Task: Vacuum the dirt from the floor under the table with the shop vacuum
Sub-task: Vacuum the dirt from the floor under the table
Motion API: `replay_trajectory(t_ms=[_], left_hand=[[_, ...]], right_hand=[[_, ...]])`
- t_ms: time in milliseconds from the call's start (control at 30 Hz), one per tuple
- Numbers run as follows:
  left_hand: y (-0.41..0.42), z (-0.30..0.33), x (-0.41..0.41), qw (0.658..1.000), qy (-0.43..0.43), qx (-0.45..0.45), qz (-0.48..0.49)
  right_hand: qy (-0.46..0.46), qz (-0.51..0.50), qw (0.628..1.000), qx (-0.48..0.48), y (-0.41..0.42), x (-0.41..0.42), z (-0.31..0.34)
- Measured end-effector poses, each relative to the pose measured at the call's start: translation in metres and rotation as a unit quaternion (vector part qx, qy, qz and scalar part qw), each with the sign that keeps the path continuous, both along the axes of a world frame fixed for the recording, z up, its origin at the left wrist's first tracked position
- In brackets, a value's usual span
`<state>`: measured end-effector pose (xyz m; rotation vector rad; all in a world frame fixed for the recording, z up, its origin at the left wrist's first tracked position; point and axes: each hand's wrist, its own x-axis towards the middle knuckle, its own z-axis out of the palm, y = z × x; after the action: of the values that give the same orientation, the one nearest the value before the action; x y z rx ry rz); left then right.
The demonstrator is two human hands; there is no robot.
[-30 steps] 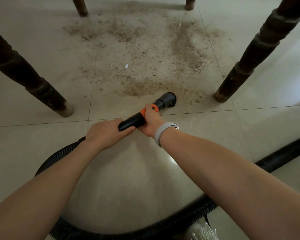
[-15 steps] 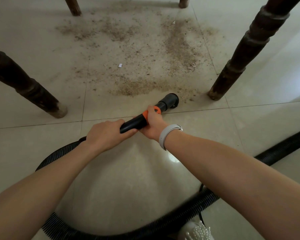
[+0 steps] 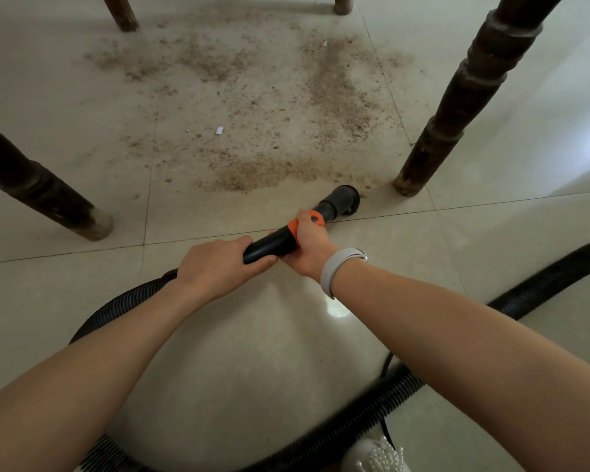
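Brown dirt lies scattered over the pale floor tiles between the table legs, densest in a band just ahead of the nozzle. The black vacuum nozzle with an orange collar points to the upper right, its mouth low at the near right edge of the dirt. My left hand grips the rear of the black tube. My right hand, with a grey wristband, grips the tube at the orange collar.
Dark turned table legs stand at left, right, far left and far right. The ribbed black hose loops around me on the floor. A small white scrap lies in the dirt. A white beaded shoe shows at the bottom.
The nozzle has slid to the right along the near edge of the dirt, toward the right table leg. Both hands keep their grip.
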<state>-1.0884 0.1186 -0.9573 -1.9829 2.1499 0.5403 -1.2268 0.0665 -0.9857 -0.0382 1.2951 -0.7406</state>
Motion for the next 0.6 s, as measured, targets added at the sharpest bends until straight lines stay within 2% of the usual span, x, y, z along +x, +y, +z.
replay_trajectory(t_ms=[267, 600], left_hand=[[-0.014, -0.006, -0.029, 1.0, 0.02, -0.02, 0.004], [-0.038, -0.021, -0.06, 0.998, 0.047, -0.031, 0.019]], right_hand=[[-0.01, -0.009, 1.0, -0.003, -0.015, -0.027, 0.005], [0.056, -0.011, 0.998, -0.006, -0.045, -0.057, 0.005]])
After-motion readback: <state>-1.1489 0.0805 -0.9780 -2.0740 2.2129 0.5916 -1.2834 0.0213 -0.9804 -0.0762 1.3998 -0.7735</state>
